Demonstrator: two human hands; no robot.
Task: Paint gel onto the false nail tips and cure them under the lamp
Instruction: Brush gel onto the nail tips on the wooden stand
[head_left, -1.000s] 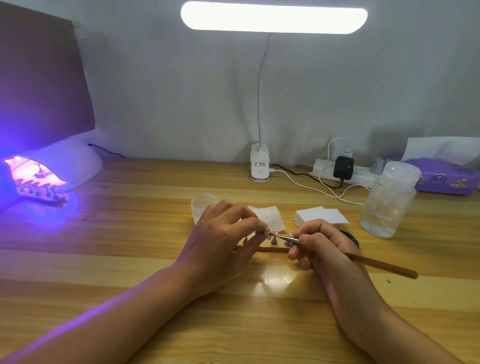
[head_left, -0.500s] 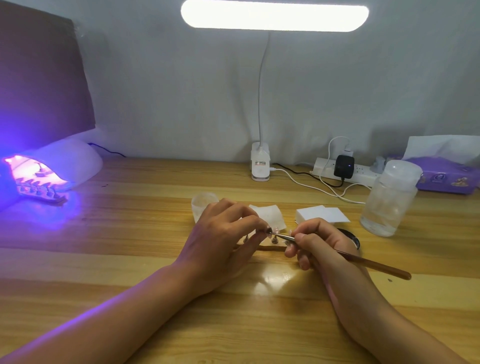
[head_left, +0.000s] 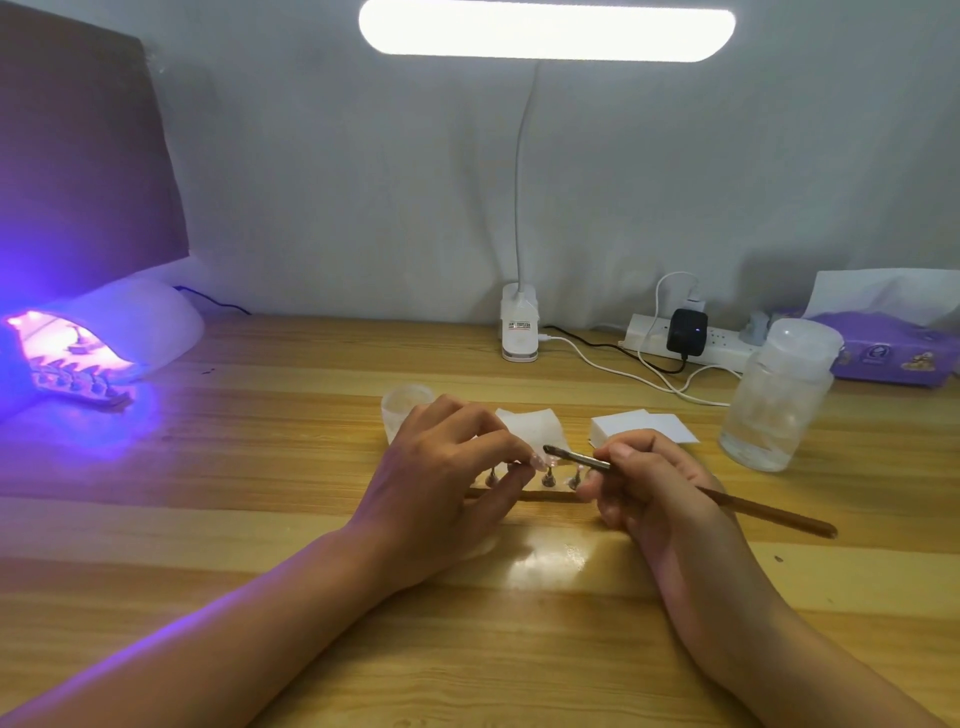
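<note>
A brown strip holder (head_left: 545, 496) with several small pegs carrying clear false nail tips (head_left: 551, 460) lies at the table's middle. My left hand (head_left: 441, 483) pinches one of the tips on its peg with thumb and forefinger. My right hand (head_left: 649, 488) holds a brown-handled brush (head_left: 753, 512) like a pen, with its dark bristle end (head_left: 549, 449) just above the tip my left hand holds. At far left the white curing lamp (head_left: 104, 338) glows purple, and a second holder with tips (head_left: 78, 387) sits in its opening.
A small clear cup (head_left: 405, 408) and white wipes (head_left: 641, 426) lie behind my hands. A clear plastic bottle (head_left: 779, 400) stands at the right, with a power strip (head_left: 691, 340), cables and a purple tissue pack (head_left: 893, 353) behind it. A desk lamp base (head_left: 519, 330) is clipped at the back.
The brush end has lifted slightly and sits above the pinched tip. My left hand keeps its pinch. The view has shifted slightly.
</note>
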